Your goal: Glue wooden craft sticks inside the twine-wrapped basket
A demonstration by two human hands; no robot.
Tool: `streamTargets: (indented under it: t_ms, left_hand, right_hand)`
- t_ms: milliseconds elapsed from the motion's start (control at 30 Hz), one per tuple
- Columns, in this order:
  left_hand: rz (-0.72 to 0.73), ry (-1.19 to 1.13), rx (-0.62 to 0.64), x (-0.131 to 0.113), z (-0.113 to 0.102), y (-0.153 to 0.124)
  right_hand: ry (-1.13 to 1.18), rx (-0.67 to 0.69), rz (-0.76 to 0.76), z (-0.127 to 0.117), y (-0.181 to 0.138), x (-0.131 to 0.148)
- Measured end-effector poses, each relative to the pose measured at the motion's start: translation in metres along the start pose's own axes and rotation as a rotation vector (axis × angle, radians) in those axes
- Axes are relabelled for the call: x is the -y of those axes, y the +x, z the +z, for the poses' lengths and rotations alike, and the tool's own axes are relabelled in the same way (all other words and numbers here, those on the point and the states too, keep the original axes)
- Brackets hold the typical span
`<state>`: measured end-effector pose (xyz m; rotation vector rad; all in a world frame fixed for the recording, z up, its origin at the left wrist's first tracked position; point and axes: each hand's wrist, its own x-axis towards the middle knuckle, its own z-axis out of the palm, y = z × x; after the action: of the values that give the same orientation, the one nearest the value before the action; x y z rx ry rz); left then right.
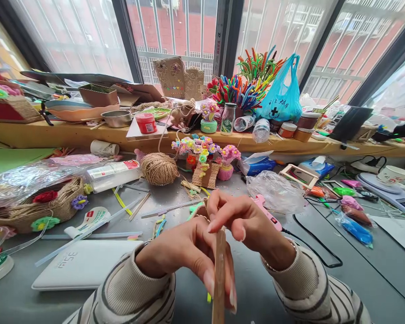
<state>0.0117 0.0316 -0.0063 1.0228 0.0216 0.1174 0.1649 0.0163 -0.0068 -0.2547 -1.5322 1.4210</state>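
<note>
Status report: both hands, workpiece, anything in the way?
Left hand gripping brown strip. Right hand at its far end, grip unclear. Pink glue gun close beyond right hand.

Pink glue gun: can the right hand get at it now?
Probably yes: the pink glue gun lies just beyond the right hand, nothing visible between them, though that hand is at the brown strip.

Left hand (189, 249) holding brown strip (219, 274), twine ball (159, 169)

"Where's the view from?"
"The wearer's head: forward and down, close over the bare left hand (189, 252) and bare right hand (253, 220), lower centre, across a flat grey tabletop (256, 288) to dark-framed glass windows (175, 27) up top."
</note>
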Motion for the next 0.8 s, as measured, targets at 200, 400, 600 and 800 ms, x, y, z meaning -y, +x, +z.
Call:
streamTargets:
  t_ms: [200,400,600,800]
  left_hand:
    - [-0.068,0.017,0.036,0.002,-0.002,0.001]
    - [-0.088,0.066,0.007,0.003,0.001,-0.001]
    - [-0.054,0.258,-0.254,-0.017,0.009,-0.016]
    - [-0.07,0.986,-0.919,-0.046,0.009,-0.04]
  right_hand:
    - [0.07,0.036,-0.025,0.002,0.007,-0.004]
    - [0.066,0.013,-0.058,0.005,0.008,-0.011]
    - [-0.084,-0.112,-0.13,-0.011,0.006,-0.001]
    - [-0.424,-0.297,-0.18,-0.053,-0.004,0.034]
